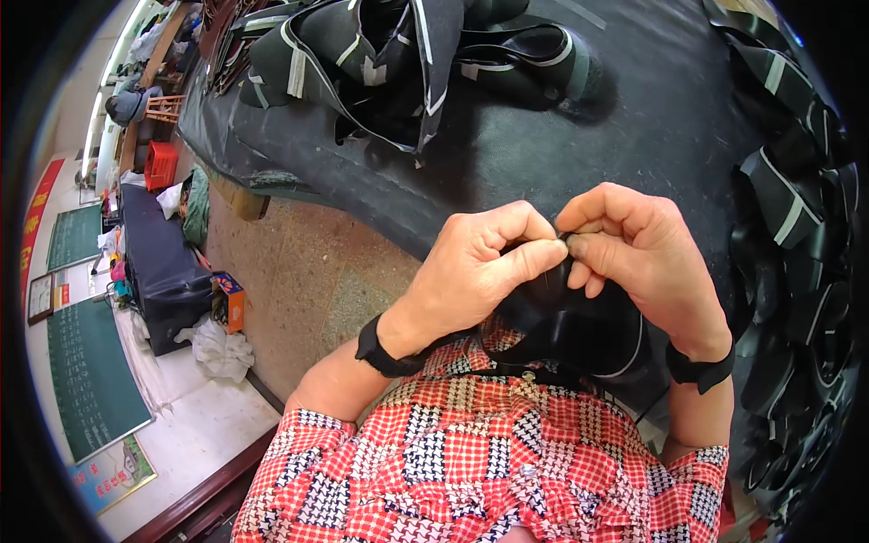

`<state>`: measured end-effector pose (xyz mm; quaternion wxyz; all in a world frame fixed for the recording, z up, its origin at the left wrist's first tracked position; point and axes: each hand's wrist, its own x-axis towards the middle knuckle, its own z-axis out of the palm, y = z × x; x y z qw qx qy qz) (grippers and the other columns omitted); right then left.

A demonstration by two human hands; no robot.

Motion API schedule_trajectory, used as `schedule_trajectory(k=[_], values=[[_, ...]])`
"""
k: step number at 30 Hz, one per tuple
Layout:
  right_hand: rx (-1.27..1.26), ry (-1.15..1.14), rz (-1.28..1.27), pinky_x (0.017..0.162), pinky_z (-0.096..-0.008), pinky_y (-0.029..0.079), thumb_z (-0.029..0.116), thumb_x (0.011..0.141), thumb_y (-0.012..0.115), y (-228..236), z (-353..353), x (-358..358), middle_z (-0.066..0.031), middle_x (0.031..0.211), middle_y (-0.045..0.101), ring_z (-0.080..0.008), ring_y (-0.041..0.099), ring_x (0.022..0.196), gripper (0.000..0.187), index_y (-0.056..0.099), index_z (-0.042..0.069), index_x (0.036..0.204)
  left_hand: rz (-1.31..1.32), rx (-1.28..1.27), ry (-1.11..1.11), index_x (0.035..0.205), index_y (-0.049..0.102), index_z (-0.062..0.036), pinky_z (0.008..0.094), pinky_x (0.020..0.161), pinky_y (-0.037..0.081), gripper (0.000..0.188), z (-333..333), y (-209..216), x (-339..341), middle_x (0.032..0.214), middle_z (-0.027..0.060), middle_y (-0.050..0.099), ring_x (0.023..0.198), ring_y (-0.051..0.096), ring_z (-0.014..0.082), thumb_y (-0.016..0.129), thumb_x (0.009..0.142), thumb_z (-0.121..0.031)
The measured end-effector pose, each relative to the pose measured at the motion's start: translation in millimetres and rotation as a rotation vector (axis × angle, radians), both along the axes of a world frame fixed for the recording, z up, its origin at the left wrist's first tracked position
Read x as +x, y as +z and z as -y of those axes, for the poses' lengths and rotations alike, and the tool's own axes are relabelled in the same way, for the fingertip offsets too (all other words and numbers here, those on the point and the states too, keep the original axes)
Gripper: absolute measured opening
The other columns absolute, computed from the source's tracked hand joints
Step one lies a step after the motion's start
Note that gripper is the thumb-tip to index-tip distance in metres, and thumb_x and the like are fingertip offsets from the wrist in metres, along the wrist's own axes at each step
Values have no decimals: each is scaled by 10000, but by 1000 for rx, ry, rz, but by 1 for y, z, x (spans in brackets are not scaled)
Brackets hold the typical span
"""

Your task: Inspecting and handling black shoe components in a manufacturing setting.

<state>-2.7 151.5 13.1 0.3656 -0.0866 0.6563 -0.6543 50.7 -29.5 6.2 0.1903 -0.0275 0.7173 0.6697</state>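
- left hand [480, 271]: thumb and forefinger pinched on the upper edge of a black piece [579, 339].
- right hand [643, 244]: pinching the same edge, fingertips just beside the left's.
- the black piece hangs below the grip, near the checked shirt [489, 443]; glossy, curved, a thin pale line along its rim.
- beyond the grip: white-striped black pieces [308, 59] heaped on a dark table [652, 127].

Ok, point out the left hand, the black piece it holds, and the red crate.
Left hand [472, 264]: head view, back of the hand.
Black piece [572, 333]: head view, glossy surface below the hands.
Red crate [161, 166]: head view, its side.
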Motion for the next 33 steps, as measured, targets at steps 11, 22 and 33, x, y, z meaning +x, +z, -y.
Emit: schedule_trajectory(k=[11,22,33], values=[[-14,20,-1,540,-189,486,-26,806,540,-1,-19,7,-55,765,622,-80,604,618,122,600,-56,908,142,49,-57,988,601,42,190,709,452,154,-5,4,9,845,1,607,782,544,46,571,879,-63],[22,58,17,484,-198,440,25,804,593,1,-13,10,-17,676,596,-52,538,554,53,612,-14,834,-142,-351,-5,806,582,-2,216,571,419,93,-21,8,18,700,-1,563,632,476,43,590,852,-82],[116,-12,-357,582,-286,481,38,795,589,4,-21,27,-111,685,623,-174,614,601,168,547,-29,943,141,-20,-33,949,604,9,198,703,420,112,-21,1,18,842,-17,604,775,512,41,585,865,-63]])
